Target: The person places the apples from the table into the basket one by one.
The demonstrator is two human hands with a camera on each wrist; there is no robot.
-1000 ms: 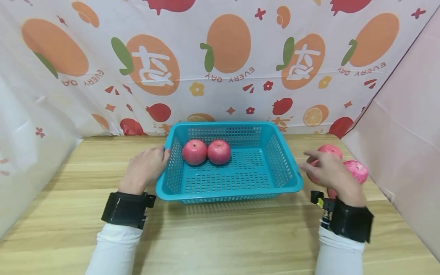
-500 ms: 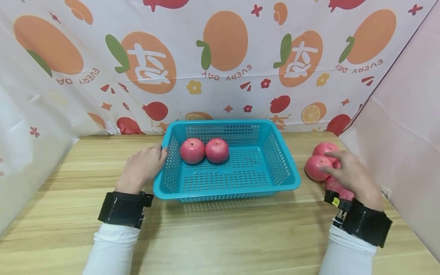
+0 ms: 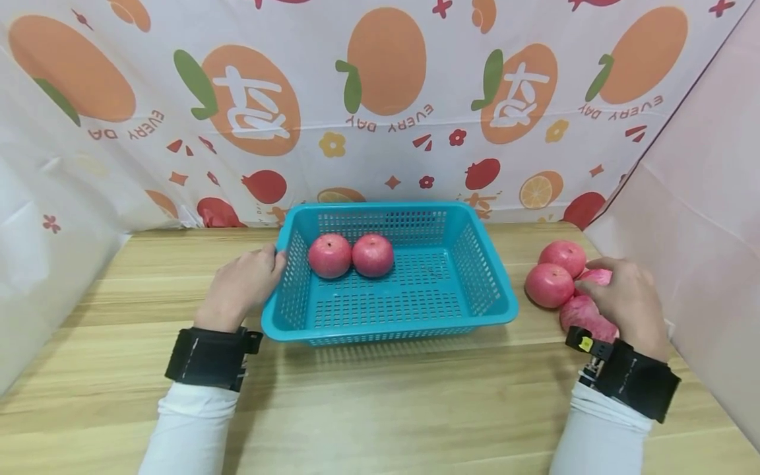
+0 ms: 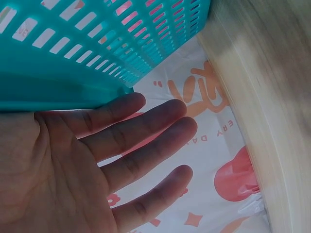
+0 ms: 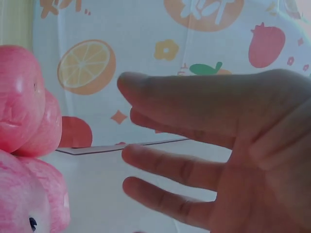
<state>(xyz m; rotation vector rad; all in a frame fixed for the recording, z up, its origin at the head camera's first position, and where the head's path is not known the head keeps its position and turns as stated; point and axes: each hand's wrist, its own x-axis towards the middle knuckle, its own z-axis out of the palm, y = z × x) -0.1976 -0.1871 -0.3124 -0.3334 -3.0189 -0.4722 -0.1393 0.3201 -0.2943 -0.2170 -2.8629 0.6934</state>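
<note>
A blue plastic basket (image 3: 388, 330) with slotted walls holds two red apples, one on the left (image 3: 330, 256) and one beside it (image 3: 373, 255). My left hand (image 3: 243, 287) rests against the basket's left rim; the left wrist view shows its fingers (image 4: 146, 160) loosely extended outside the wall, thumb hidden. My right hand (image 3: 632, 303) reaches over a cluster of apples on the right. Those are a back apple (image 3: 563, 257), a left apple (image 3: 549, 285), a front apple (image 3: 588, 318) and one partly covered by the hand (image 3: 596, 277). In the right wrist view the apples (image 5: 19, 97) lie beyond the spread fingertips.
All this stands on a wooden table (image 3: 380, 409). Behind it hangs a white cloth (image 3: 445, 165) printed with fruit, and a pale wall panel (image 3: 700, 231) rises close to the right of the apples. A black strap (image 3: 208, 356) wraps each wrist.
My right hand has moved right, away from the basket, across the apples to the far side of the cluster, uncovering the left ones. My left hand stays at the basket's rim.
</note>
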